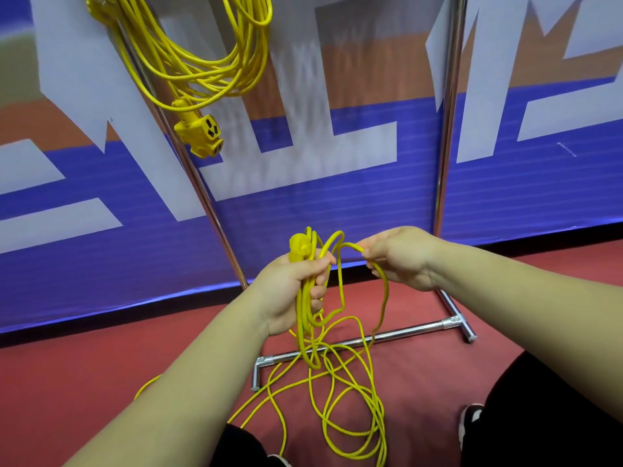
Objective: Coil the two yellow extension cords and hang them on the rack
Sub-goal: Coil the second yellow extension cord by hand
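Currently, the left hand [290,294] has its fingers curled tightly round several gathered loops of the loose yellow cord [305,342], with the yellow plug [298,246] protruding above the fist. The right hand [401,257], at 3 o'clock from the left hand, appears to pinch one strand between curled fingers; the contact is partly hidden. The remaining thin cord falls in tangled loops onto the red floor [67,365] at 6 o'clock, crossing the base bar of the rack [450,129]. The coiled cord [202,62] hangs at 11 o'clock, its multi-outlet socket block [200,133] dangling lowest.
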